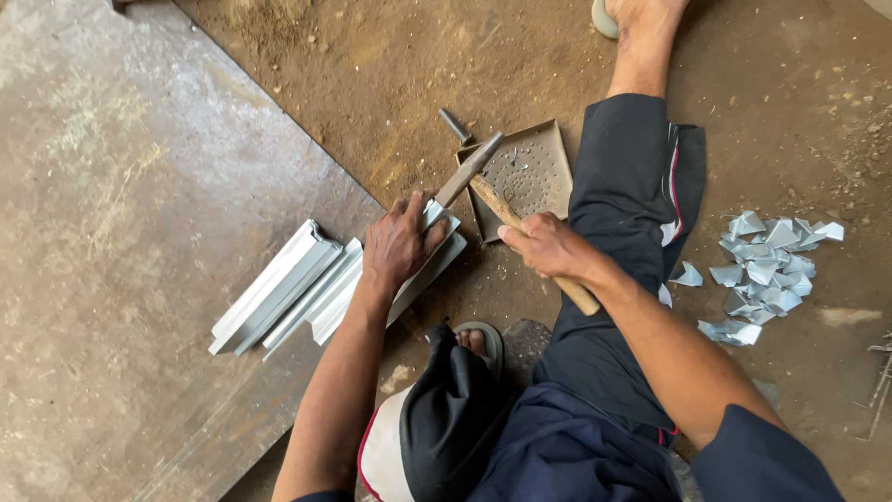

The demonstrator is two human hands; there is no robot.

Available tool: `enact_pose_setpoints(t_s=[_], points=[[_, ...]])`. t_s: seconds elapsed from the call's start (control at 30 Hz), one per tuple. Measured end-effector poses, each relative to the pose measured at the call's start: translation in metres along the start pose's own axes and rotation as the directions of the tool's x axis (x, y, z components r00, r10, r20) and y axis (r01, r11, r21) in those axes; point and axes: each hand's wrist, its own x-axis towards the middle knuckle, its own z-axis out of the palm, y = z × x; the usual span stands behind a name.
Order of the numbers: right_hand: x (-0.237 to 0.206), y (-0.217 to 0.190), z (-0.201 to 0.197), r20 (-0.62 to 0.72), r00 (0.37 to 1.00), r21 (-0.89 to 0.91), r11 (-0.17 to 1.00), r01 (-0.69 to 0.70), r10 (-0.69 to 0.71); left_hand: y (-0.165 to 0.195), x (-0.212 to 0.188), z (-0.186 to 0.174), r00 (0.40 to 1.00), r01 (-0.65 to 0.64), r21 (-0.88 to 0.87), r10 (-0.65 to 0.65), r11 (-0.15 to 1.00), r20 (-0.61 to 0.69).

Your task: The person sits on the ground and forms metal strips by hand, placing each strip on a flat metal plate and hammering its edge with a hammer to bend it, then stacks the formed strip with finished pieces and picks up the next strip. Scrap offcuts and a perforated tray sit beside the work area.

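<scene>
My left hand (398, 244) lies flat, fingers together, pressing on the grey metal profiles (316, 284) that rest partly on a big metal sheet (121, 232) and partly on the dirt ground (390, 84). It seems to hold also a chisel (469, 170), but the palm hides its lower part, so I cannot tell the grip. My right hand (548, 245) is closed around the wooden handle of a hammer (534, 244); the head I cannot make out clearly. Behind the tools lies a perforated square tray (530, 172), and a small metal rod (454, 125) beside it. Far to the right is a pile of cut metal scraps (767, 274). My leg covers some ground
</scene>
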Motion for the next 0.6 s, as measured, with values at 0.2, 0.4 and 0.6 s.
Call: enact_pose_setpoints(t_s=[0.2,0.4,0.6], points=[[0.007,0.011,0.0,0.059,0.997,0.141,0.989,0.044,-0.053,-0.002,0.002,0.003,0.982,0.109,0.037,-0.113,0.993,0.152],[0.005,0.006,-0.001,0.023,0.999,0.198,0.98,0.032,-0.037,0.001,0.0,0.0,0.997,0.042,0.018,-0.043,0.999,0.063],[0.003,-0.005,-0.015,-0.015,0.999,0.198,0.979,0.047,-0.045,-0.001,-0.001,0.003,0.992,0.083,0.025,-0.085,0.996,0.093]])
